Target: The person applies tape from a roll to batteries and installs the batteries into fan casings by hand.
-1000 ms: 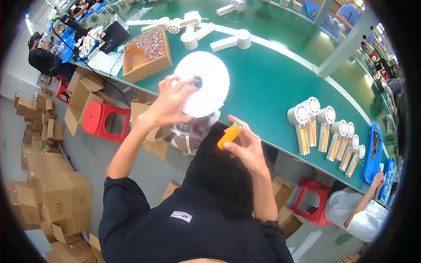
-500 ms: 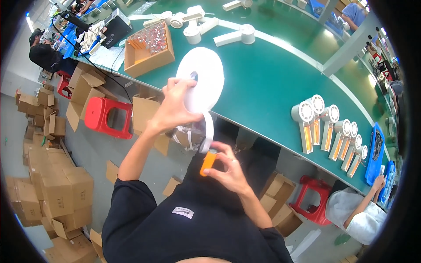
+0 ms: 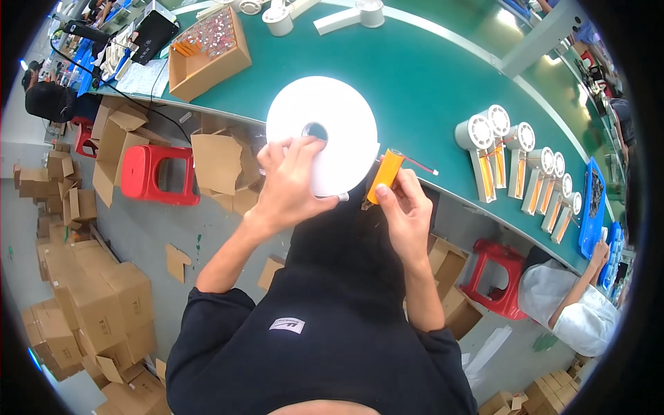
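Note:
My left hand (image 3: 290, 183) grips a big white roll of tape (image 3: 339, 104), its fingers in the core hole and its thumb at the lower edge. By the thumb, a short tape end (image 3: 342, 197) sticks out. To the right, my right hand (image 3: 408, 214) pinches an orange cylindrical battery (image 3: 386, 176) between thumb and fingers. A thin red wire (image 3: 418, 165) with a small white plug runs from the battery's upper end. Roll and battery are held close together over the table's near edge.
Several white fan-like housings with orange inserts (image 3: 515, 166) stand on the green table (image 3: 429, 90) at right, beside a blue tray (image 3: 592, 207). A carton of small parts (image 3: 207, 55) sits at upper left. Red stools (image 3: 159, 173), cardboard boxes (image 3: 104, 290) and a co-worker's arm (image 3: 581, 283) are around.
The hanging tape strip has gone from between roll and battery; only a short end shows at the roll. My right hand has moved up and right with the battery, and the roll faces me more.

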Demonstrator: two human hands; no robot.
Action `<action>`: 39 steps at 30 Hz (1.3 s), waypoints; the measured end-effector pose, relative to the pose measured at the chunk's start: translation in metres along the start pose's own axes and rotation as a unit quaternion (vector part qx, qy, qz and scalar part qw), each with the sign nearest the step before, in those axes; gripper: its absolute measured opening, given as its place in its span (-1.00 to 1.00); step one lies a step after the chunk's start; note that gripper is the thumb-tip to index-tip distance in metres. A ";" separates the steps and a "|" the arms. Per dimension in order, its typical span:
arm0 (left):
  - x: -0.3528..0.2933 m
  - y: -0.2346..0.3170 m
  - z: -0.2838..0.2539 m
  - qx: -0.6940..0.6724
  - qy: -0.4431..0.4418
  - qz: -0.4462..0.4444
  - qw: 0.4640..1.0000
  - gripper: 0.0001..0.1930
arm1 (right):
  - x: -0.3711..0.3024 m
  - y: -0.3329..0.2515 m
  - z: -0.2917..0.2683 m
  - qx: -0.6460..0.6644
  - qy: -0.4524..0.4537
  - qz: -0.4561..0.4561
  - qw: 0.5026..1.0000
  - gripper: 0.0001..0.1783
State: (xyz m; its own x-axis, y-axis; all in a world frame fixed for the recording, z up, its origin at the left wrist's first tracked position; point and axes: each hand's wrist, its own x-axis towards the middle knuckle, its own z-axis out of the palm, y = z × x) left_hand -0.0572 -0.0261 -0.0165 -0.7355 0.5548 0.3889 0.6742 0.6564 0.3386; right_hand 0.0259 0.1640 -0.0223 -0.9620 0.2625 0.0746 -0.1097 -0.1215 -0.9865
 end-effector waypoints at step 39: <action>0.024 0.058 0.026 -0.022 0.167 -0.109 0.980 -0.19 | 0.029 -0.006 0.017 0.065 0.231 -0.138 0.961 -0.54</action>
State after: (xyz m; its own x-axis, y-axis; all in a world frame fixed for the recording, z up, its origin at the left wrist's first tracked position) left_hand -0.0372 0.0389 -0.0098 -0.8040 0.2012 0.5596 0.5115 0.7140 0.4781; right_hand -0.0058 0.1566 -0.0116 -0.6811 0.6957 0.2284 -0.4042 -0.0971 -0.9095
